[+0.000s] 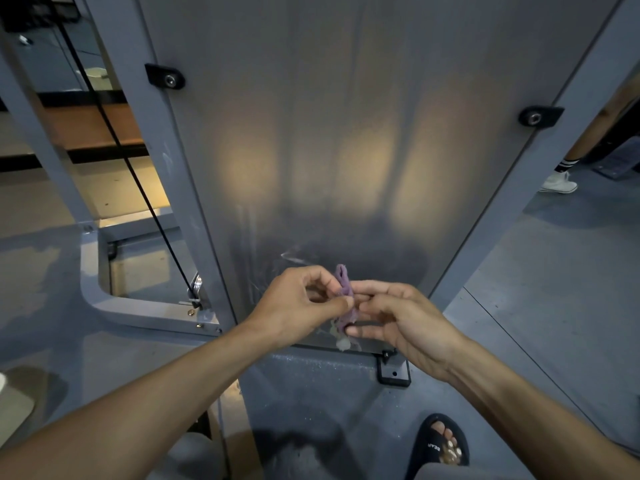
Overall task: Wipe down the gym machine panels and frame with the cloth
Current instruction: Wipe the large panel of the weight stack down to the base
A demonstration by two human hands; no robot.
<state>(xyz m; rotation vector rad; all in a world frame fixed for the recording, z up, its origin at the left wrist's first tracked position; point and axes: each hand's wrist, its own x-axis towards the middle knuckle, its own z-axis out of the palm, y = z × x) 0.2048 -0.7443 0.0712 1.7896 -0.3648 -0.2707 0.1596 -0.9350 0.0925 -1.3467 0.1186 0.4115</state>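
the scene is dim and bluish. warm yellow patches of reflected light glow softly on the tall grey translucent machine panel, with a dark shadow pooling near its lower edge. straight grey frame posts beside the panel splay outward from wide-angle distortion. focus is fairly sharp throughout.

A grey floor is spreading out underfoot, mottled and scuffed on the left. Warm light is pooling on a paler patch of floor at the left — beyond it a brown and black bench-like slab is lying across. At far right, another person's leg in a white sneaker is standing.
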